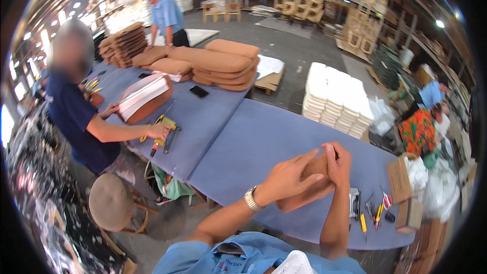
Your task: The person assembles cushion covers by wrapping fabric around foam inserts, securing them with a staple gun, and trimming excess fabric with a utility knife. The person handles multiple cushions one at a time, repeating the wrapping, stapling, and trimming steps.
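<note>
I hold a small brown upholstered seat pad (299, 201) tilted over the near edge of the blue-covered table (243, 137). My left hand (291, 176), with a metal watch at its wrist, lies across the upper face of the pad, thumb and fingers spread around it. At the pad's far right corner, my right hand (338, 163) grips the edge with bent fingers. Part of the pad is hidden behind both hands. Just right of my right forearm lies a silver staple gun (354, 203), with a yellow cutter knife (363, 223) beside it.
Scissors (387, 201) and cardboard boxes (409, 214) sit at the table's right end. White pads (335, 99) are stacked beyond the table. At left, a co-worker (76, 106) holds a yellow staple gun (165, 124) near a brown cushion (147, 99). A round stool (110, 202) stands below.
</note>
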`<control>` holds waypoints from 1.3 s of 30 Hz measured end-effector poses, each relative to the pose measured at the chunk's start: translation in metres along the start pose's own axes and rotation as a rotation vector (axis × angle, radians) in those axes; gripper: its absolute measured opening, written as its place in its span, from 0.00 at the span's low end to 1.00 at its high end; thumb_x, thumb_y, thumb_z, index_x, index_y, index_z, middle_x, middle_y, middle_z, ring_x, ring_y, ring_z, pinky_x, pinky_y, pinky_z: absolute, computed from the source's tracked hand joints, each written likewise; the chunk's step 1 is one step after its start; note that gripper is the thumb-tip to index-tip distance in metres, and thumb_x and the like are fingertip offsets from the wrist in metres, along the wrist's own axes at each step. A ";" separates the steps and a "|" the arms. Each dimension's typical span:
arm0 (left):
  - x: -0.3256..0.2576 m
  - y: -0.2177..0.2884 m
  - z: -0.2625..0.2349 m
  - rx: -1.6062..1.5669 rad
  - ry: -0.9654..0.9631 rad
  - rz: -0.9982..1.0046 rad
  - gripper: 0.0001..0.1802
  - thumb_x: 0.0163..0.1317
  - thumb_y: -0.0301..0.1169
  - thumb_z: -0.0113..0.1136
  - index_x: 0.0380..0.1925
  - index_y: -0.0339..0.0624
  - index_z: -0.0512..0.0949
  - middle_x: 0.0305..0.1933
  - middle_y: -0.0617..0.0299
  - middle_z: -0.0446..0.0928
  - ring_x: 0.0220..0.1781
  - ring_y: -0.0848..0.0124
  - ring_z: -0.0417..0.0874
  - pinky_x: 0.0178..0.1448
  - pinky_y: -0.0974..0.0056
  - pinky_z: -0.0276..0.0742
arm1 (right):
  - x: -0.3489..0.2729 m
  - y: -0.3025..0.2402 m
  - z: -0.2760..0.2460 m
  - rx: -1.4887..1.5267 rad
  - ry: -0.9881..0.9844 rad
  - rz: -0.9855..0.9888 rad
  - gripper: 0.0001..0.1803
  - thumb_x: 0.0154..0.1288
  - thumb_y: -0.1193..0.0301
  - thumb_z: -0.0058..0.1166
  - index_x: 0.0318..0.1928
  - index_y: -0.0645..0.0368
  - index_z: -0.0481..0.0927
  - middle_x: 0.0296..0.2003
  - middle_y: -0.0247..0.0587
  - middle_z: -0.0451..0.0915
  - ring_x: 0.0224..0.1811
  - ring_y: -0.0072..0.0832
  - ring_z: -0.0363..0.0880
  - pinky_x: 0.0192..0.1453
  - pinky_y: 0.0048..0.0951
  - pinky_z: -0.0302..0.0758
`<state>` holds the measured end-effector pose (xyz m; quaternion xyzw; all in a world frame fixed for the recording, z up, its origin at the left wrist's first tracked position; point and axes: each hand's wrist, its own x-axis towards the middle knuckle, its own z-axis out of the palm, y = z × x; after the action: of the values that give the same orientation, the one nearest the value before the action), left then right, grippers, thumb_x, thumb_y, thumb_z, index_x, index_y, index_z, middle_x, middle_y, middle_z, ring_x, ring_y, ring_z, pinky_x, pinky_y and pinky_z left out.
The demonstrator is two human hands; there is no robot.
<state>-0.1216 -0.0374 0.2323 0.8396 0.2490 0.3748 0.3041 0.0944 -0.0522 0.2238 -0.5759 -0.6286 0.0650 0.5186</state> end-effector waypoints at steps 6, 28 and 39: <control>0.018 0.020 0.026 0.286 -0.076 -0.138 0.37 0.69 0.56 0.61 0.65 0.38 0.75 0.46 0.37 0.85 0.43 0.38 0.87 0.46 0.44 0.84 | -0.026 0.024 -0.016 0.291 0.044 0.064 0.15 0.79 0.65 0.51 0.45 0.64 0.86 0.35 0.39 0.87 0.41 0.25 0.83 0.46 0.30 0.78; 0.069 0.028 0.113 0.405 0.154 -0.223 0.33 0.68 0.58 0.63 0.59 0.43 0.81 0.45 0.48 0.88 0.41 0.50 0.91 0.40 0.51 0.85 | 0.011 0.108 -0.059 0.360 0.004 0.213 0.16 0.78 0.62 0.57 0.42 0.64 0.87 0.33 0.41 0.87 0.36 0.26 0.84 0.43 0.29 0.78; 0.039 0.007 0.081 0.178 -0.013 -0.203 0.32 0.72 0.54 0.62 0.63 0.39 0.79 0.48 0.46 0.87 0.44 0.49 0.90 0.48 0.57 0.85 | -0.049 0.091 -0.100 0.545 0.271 0.142 0.09 0.71 0.74 0.61 0.47 0.65 0.86 0.44 0.46 0.87 0.44 0.29 0.84 0.51 0.28 0.78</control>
<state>-0.0338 -0.0431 0.2130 0.8363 0.3627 0.3130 0.2665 0.2165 -0.1125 0.1794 -0.4615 -0.4714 0.1901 0.7271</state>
